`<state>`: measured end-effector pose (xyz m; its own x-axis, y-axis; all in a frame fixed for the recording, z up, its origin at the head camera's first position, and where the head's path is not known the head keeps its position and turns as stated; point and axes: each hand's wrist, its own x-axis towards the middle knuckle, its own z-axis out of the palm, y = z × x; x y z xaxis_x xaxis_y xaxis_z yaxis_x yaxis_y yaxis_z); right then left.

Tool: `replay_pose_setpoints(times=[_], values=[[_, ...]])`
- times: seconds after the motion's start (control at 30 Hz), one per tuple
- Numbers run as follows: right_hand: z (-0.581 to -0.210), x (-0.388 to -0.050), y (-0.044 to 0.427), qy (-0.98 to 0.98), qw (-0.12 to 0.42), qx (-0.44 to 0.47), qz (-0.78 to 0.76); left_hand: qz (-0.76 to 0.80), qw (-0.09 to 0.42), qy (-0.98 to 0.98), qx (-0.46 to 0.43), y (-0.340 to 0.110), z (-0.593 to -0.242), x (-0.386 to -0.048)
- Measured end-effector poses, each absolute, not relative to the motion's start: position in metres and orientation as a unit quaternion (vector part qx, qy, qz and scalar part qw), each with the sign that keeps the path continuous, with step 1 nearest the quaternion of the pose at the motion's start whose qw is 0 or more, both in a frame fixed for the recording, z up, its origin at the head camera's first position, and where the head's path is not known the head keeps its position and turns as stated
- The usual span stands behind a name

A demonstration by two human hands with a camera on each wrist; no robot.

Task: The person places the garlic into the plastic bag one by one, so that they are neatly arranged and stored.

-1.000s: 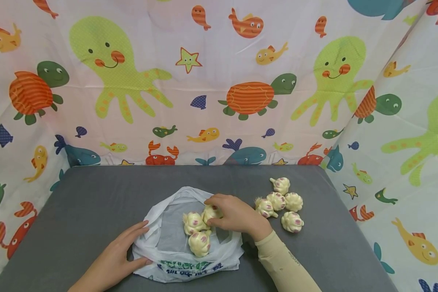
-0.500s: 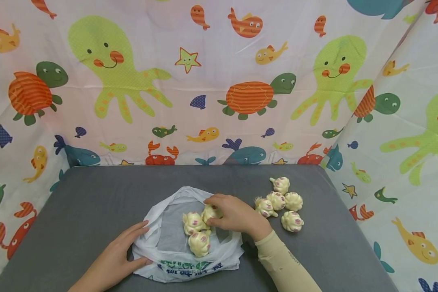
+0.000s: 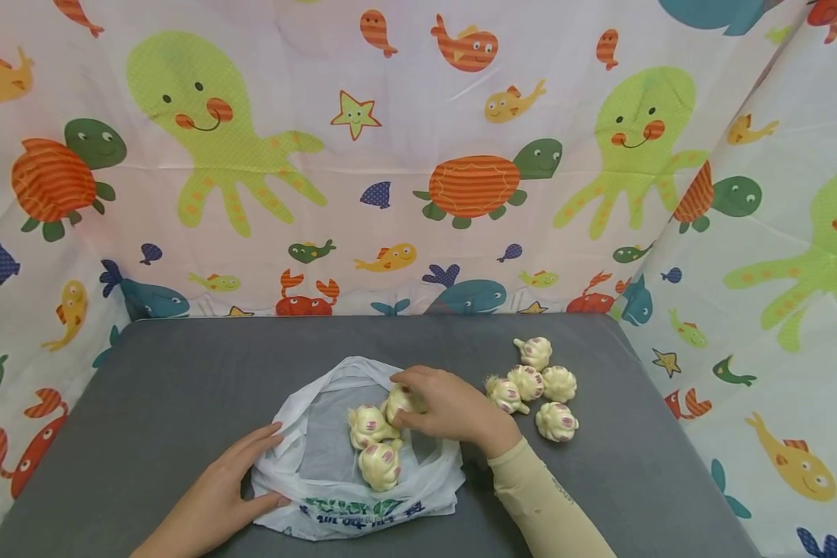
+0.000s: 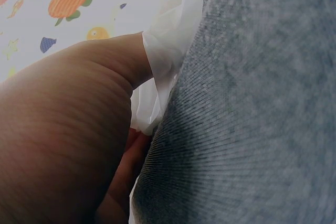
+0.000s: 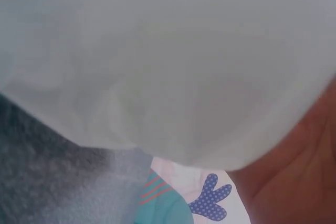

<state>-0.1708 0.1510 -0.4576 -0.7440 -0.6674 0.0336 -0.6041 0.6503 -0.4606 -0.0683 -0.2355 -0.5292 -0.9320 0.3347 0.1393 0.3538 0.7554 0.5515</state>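
The right hand (image 3: 453, 407) has its thumb and fingers bent around one garlic bulb (image 3: 401, 403), with just a small gap left between the tips. That bulb is inside a thin, white, crinkly plastic bag (image 3: 418, 490). The bag lies with its mouth wide and round. Two more garlic bulbs sit in it, touching: a left bulb (image 3: 367, 428) and a front bulb (image 3: 380, 466). They are bumpy, round and creamy, with little purple patches.

The bag has green writing (image 3: 354, 507) and blue writing on its front, but it is too wrinkled to read.

The left hand (image 3: 219, 488) touches the left side of the bag. Its thumb and fingers are spread well apart, and the bulbs lie to its right.

Five loose garlic bulbs (image 3: 526, 383) lie near each other, past the right hand, on the soft grey cloth (image 3: 202, 380). Behind is a white curtain (image 3: 404, 124) with octopuses, turtles, crabs and fish. The right arm wears a cream sleeve (image 3: 540, 496).
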Motion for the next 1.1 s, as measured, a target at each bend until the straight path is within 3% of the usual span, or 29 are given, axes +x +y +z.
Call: replay_pose_setpoints(times=[1.1], values=[[-0.435,-0.188,0.21,0.926,-0.021,-0.25,-0.281,-0.294,-0.016,-0.941,-0.165,-0.233,-0.525,-0.07]])
